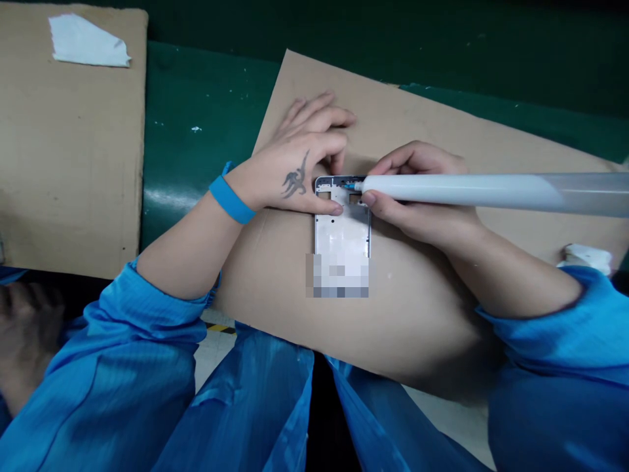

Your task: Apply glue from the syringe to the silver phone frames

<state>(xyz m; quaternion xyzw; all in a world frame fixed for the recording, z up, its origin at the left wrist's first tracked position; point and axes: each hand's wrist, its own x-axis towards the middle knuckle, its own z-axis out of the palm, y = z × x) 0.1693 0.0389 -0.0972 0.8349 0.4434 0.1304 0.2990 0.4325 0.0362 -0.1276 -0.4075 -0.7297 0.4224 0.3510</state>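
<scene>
Okay, so from my head cam I'm looking straight down at my hands over a sheet of brown cardboard [422, 308] on a green workbench [206, 111]. The white metal phone mid-frame [343, 223] lies flat on the cardboard, right between my hands, with its lower end pixelated out.

My left hand [299, 157] is pinning the frame down. The thumb sits on its upper part, while the other fingers are spread apart and curl past the top edge onto the cardboard. There's a dark tattoo on the back of that hand and a blue wristband [230, 200] on the wrist.

My right hand [417, 196] has a big white syringe [466, 189] pinched between thumb and fingers, clamped on the barrel. Its blue tip [350, 186] is right at the frame's top end, but I can't tell if it's actually touching.

Blue sleeves [142, 334] cover both my forearms. Off to the left there's another cardboard piece [63, 164] with white paper [86, 40] taped on it, and there's a white lump [584, 257] at the right edge.
</scene>
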